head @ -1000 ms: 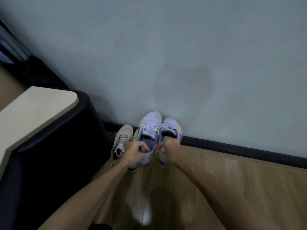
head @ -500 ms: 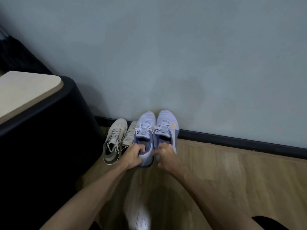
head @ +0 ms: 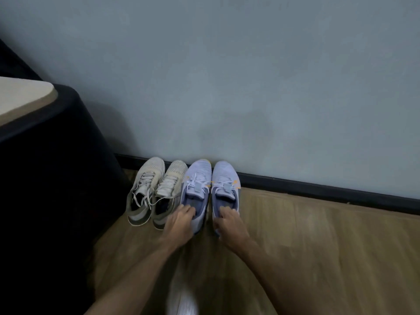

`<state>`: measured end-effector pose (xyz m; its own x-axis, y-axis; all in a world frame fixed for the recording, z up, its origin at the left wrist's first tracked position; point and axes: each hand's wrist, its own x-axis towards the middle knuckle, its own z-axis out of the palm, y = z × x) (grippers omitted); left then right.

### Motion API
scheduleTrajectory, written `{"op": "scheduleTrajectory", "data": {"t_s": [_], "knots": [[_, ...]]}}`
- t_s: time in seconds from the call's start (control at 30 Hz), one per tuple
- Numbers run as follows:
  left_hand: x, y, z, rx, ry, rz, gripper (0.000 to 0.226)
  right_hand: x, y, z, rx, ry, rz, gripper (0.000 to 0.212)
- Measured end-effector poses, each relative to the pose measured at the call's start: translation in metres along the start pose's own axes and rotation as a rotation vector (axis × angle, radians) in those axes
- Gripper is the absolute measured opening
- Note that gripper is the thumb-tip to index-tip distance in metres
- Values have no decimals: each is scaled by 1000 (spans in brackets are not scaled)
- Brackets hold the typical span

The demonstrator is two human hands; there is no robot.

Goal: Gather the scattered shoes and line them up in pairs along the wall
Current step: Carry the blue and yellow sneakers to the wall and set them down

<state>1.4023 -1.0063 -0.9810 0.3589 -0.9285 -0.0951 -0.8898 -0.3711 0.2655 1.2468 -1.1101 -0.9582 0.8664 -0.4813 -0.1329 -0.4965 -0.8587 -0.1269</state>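
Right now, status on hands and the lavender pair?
Left hand, right hand each grip a heel. Lavender pair toes at baseboard, beside beige pair. Nothing blocking.

The 2 lavender sneakers (head: 212, 192), tilted and lifted 1 second ago, now sit flat, toes at the baseboard (head: 318, 187), a small gap between them. The left hand (head: 179, 226) and right hand (head: 229, 226) now grip only the heels.

Both bare forearms reaching forward, left hand (head: 179, 223) and right hand (head: 229, 226) curled, gripping lilac shoe heels
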Motion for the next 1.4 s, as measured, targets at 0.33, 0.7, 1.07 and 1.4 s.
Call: {"op": "scheduleTrajectory", "data": {"t_s": [0.33, 0.7, 1.07, 1.4], "knots": [[8, -12, 47, 129, -97, 59, 40, 17, 5, 74, -57, 36, -89, 29], [14, -39, 37, -86, 348, -32, 8, 48, -10, 69, 400, 65, 324, 44], [41, -106, 22, -161, 10, -901, 84, 72, -30, 63, 368, 45, 696, 41], [52, -116, 32, -185, 54, -962, 64, 84, -37, 89, 371, -13, 879, 62]]}}
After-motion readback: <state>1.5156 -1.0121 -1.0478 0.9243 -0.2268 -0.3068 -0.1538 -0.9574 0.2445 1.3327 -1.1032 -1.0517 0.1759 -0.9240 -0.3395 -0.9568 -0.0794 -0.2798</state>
